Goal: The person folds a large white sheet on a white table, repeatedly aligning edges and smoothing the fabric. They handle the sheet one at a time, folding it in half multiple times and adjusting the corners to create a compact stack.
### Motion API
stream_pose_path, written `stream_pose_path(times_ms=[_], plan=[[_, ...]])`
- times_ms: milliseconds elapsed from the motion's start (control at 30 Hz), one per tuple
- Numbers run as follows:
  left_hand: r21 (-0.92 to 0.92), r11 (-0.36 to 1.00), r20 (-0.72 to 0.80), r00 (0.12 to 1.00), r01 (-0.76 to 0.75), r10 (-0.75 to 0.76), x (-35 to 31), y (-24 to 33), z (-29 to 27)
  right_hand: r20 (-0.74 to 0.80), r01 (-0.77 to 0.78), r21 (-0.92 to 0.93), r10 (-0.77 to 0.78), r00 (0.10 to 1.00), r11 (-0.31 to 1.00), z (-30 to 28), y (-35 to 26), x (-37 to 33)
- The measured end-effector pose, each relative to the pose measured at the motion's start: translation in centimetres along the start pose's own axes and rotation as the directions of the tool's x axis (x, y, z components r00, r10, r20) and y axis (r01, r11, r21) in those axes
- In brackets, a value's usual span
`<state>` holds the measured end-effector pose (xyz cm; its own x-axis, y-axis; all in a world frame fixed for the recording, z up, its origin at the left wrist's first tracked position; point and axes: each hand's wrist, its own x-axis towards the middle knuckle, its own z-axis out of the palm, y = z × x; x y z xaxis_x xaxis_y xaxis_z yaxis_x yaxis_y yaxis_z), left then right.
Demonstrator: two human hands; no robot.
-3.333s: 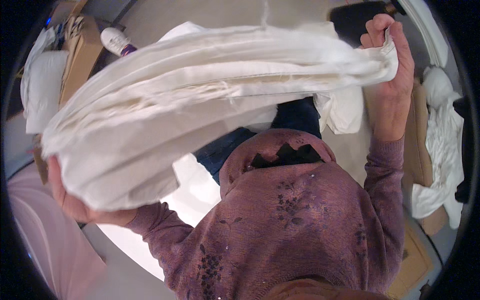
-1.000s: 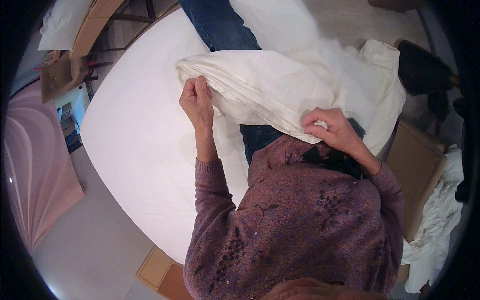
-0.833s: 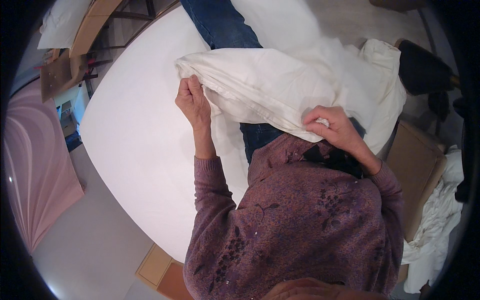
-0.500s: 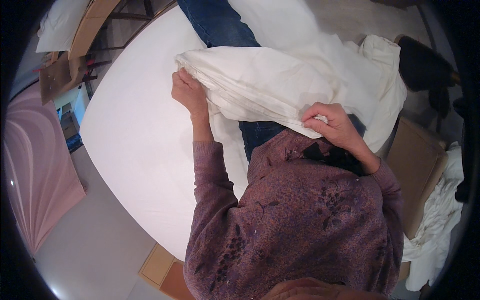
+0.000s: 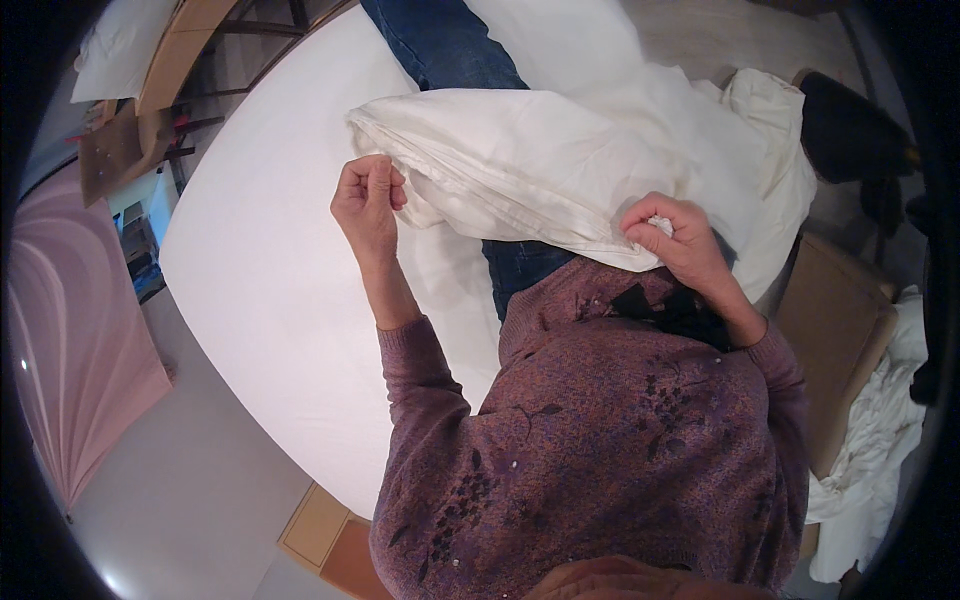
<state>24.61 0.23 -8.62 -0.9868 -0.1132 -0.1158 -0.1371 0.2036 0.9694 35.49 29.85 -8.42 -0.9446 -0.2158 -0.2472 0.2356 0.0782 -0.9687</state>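
Head view: white cloth (image 5: pixel 560 150) across lap (image 5: pixel 525 268), reaching past its left and right edges. Right hand (image 5: pixel 682 240) closed, bunched cloth edge inside. Left hand (image 5: pixel 368 200), fingers curled, at cloth's left end; cannot tell if gripping.

Bright centre, black curved rim, soft shadows

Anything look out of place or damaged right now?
Nothing looks clearly spilled or broken. Untidy, though: the white fabric beside the brown box at right lies crumpled, and the white cloth in the right hand is bunched.
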Motion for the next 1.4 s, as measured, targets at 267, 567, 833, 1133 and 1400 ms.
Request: stream_pose_path(times_ms=[267, 567, 833, 1133, 1400], plan=[[0.153, 0.986, 0.095, 0.994, -0.069, 0.055, -3.0, 3.2, 3.1, -0.020, 0.039, 0.004, -0.039, 0.999, 0.999, 0.1, -0.2, -0.3], [0.491, 0.813, 0.254, 0.944, -0.312, 0.209, -4.0, 4.3, 6.4, -0.019, 0.055, 0.058, -0.054, 0.998, 0.997, 0.0, 0.1, -0.5], [0.550, 0.720, 0.335, 0.902, -0.422, 0.273, -4.4, 3.8, 7.1, -0.033, 0.118, 0.087, -0.116, 0.993, 0.989, -0.1, 0.7, -0.3], [0.485, 0.778, 0.135, 0.913, -0.400, 0.385, -2.9, 2.5, 5.7, -0.047, 0.148, 0.114, -0.143, 0.989, 0.982, -0.2, 1.0, -0.2], [0.147, 0.989, -0.039, 0.999, 0.012, -0.006, -3.0, 2.6, 2.5, -0.103, 0.108, 0.116, -0.096, 0.990, 0.987, -0.7, 0.7, -0.5]])
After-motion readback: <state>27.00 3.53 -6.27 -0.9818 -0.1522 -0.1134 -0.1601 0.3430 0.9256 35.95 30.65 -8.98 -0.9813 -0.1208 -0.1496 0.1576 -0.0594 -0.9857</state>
